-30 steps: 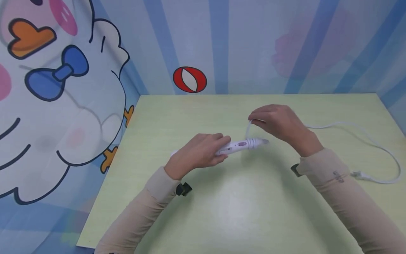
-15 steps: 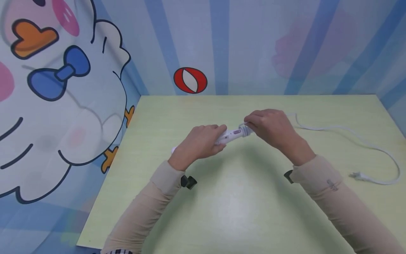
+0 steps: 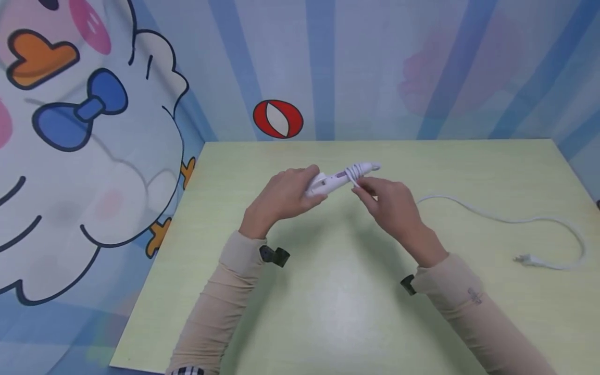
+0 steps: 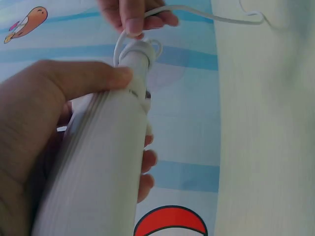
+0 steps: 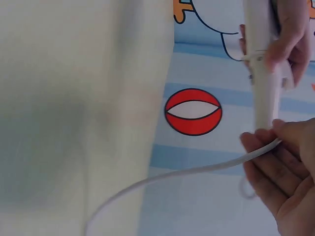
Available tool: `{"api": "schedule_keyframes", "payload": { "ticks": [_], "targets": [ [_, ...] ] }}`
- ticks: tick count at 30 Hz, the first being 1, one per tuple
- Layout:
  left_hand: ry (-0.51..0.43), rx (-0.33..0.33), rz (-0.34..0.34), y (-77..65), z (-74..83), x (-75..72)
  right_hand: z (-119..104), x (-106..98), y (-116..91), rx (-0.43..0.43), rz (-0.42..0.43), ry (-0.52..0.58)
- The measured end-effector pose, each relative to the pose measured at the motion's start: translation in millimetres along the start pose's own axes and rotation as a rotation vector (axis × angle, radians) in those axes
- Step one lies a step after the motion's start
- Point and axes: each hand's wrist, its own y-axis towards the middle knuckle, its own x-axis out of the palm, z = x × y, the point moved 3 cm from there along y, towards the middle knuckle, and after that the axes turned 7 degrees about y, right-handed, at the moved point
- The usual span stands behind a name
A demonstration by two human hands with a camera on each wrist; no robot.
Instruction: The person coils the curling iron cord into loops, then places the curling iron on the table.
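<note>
My left hand (image 3: 283,194) grips a white hair straightener (image 3: 334,181), raised above the table and angled up to the right. In the left wrist view, the thumb (image 4: 88,78) lies over the straightener's long body (image 4: 98,162), with fingertips showing on its far side. Several turns of white cord (image 3: 354,172) circle the handle near its tail end. Just below those turns, my right hand (image 3: 394,208) pinches the cord between thumb and fingers. From there the cord (image 5: 197,169) trails away in a curve in the right wrist view.
The loose cord (image 3: 497,219) runs over the right side of the pale green table (image 3: 328,312), ending in a plug (image 3: 527,259). A printed wall (image 3: 356,67) with cartoon pictures stands behind the table and to its left.
Both hands and the straightener have risen and shifted in the head view. My right hand has carried the cord over the tail end and down to the near side. The trailing cord has moved.
</note>
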Motion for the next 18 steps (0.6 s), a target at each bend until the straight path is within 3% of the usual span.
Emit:
{"api": "schedule_keyframes", "payload": {
  "ticks": [8, 14, 18],
  "targets": [
    [-0.105, 0.043, 0.029, -5.1, 2.6, -5.6, 27.1, 16.6, -15.6, 0.039, 0.151, 0.301],
    [-0.172, 0.062, 0.018, -8.6, 8.1, -7.2, 34.7, 19.0, -17.0, 0.112, 0.117, 0.476],
    [-0.228, 0.084, 0.011, -12.1, 10.6, -9.1, 44.2, 19.6, -15.8, 0.116, 0.08, 0.491]
  ]
}}
